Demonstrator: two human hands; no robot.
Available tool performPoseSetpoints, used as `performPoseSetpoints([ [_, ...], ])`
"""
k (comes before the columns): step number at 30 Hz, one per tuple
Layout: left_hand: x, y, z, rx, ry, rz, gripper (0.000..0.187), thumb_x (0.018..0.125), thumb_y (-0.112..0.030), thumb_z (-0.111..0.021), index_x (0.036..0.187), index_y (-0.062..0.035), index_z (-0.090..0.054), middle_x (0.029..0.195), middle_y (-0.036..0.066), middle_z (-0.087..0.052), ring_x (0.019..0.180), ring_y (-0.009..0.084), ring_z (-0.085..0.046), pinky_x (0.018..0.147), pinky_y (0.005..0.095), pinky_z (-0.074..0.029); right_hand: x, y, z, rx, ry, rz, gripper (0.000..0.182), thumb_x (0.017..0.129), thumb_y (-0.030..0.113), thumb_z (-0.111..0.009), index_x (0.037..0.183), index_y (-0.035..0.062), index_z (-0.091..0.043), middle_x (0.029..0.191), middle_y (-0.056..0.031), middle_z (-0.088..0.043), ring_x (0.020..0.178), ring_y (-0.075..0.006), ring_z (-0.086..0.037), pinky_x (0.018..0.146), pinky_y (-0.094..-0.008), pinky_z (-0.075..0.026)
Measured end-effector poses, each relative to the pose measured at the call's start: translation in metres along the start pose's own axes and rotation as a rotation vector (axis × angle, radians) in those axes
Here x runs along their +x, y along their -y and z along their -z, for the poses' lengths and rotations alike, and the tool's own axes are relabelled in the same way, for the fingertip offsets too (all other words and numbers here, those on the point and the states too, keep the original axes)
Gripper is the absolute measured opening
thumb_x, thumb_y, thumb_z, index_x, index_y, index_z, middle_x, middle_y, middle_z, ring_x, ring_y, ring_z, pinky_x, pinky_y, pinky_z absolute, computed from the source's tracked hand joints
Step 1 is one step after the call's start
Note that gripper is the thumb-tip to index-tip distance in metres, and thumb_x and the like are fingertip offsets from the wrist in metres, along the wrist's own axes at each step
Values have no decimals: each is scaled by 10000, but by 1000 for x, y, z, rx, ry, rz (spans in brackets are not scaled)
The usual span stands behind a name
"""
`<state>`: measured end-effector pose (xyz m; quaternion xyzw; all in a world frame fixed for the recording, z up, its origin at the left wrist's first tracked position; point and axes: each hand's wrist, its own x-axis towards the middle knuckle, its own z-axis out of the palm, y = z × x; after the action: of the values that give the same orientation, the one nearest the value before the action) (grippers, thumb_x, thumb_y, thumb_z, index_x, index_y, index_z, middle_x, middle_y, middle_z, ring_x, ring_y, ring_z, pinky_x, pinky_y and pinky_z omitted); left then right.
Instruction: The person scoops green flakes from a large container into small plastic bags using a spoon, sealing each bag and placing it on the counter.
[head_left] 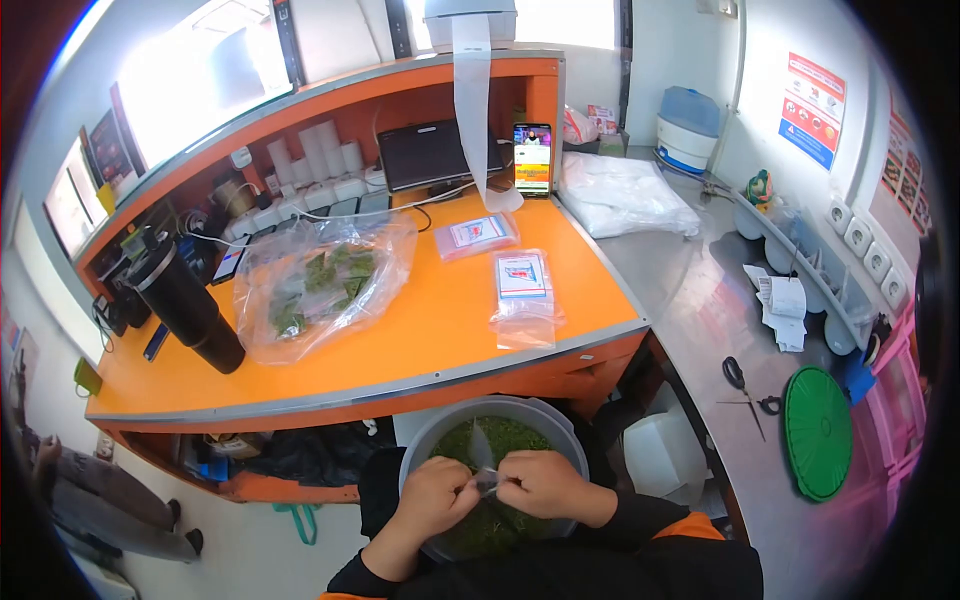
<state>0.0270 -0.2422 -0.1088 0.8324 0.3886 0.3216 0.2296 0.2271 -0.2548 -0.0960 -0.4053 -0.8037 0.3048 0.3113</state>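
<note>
Both my hands are over a grey tub (pixel 415 440) that holds chopped green leaves (pixel 520 425). My left hand (pixel 438 495) is closed, its fingers pinching one side of a small clear plastic bag (pixel 482 445). The other side of the bag is pinched by my right hand (pixel 540 484), also closed. The bag stands upright between the two hands; what is inside it is hard to make out. On the orange desk (pixel 430 330) beyond lie two stacks of small printed bags (pixel 475 234) (pixel 523 280) and a large clear bag (pixel 385 260) with green leaves.
A black tumbler (pixel 190 310) stands on the desk's left, a lit phone (pixel 532 160) at its back. On the steel counter (pixel 690 300) at right are scissors (pixel 740 385), a green lid (pixel 818 435) and white bags (pixel 625 195). Another person (pixel 100 490) stands at far left.
</note>
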Motion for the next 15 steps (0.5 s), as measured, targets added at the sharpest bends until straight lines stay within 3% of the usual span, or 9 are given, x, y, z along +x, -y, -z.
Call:
performPoseSetpoints([
  [1, 2, -1, 2, -6, 4, 1, 136, 691, -120, -624, 612, -25, -565, 793, 91, -611, 758, 293, -574, 673, 381, -465, -1, 7, 1, 21, -54, 29, 83, 736, 148, -574, 749, 68, -555, 795, -93, -576, 674, -286, -575, 583, -384, -460],
  [4, 3, 1, 5, -68, 68, -74, 144, 694, -134, -622, 612, -22, -586, 846, 73, -629, 849, 289, -566, 751, 391, -456, 1, 16, 0, -111, -75, 384, 139, 709, 109, -615, 826, 95, -541, 808, -59, -552, 644, -245, -578, 563, -356, -467],
  [8, 4, -6, 5, -29, 223, -21, 122, 674, -130, -608, 622, -22, -627, 903, 101, -632, 911, 305, -543, 829, 387, -418, -2, 4, -5, -504, 266, 228, 118, 732, 144, -591, 812, 82, -530, 796, -86, -585, 668, -252, -608, 571, -377, -489],
  [11, -2, 11, -5, -45, 249, 126, 175, 735, -169, -604, 807, -24, -670, 970, 116, -624, 995, 289, -537, 881, 361, -406, 0, 6, -1, -447, 380, 170, 77, 765, 150, -559, 804, 88, -535, 793, -96, -598, 689, -273, -617, 567, -401, -492],
  [14, 7, -2, 1, -966, 114, 288, 322, 775, -237, -618, 1033, -45, -627, 996, 117, -630, 1057, 289, -526, 914, 348, -402, 0, 16, 13, -255, 431, 85, 79, 786, 176, -562, 819, 105, -551, 854, -90, -608, 709, -283, -621, 581, -409, -503],
  [15, 9, 5, 4, -1026, 252, 165, 530, 729, -276, -691, 1190, -60, -539, 1038, 141, -622, 1051, 282, -548, 890, 342, -425, -1, 16, 13, -204, 393, 125, 86, 789, 184, -567, 840, 116, -560, 897, -87, -610, 725, -283, -623, 592, -403, -506],
])
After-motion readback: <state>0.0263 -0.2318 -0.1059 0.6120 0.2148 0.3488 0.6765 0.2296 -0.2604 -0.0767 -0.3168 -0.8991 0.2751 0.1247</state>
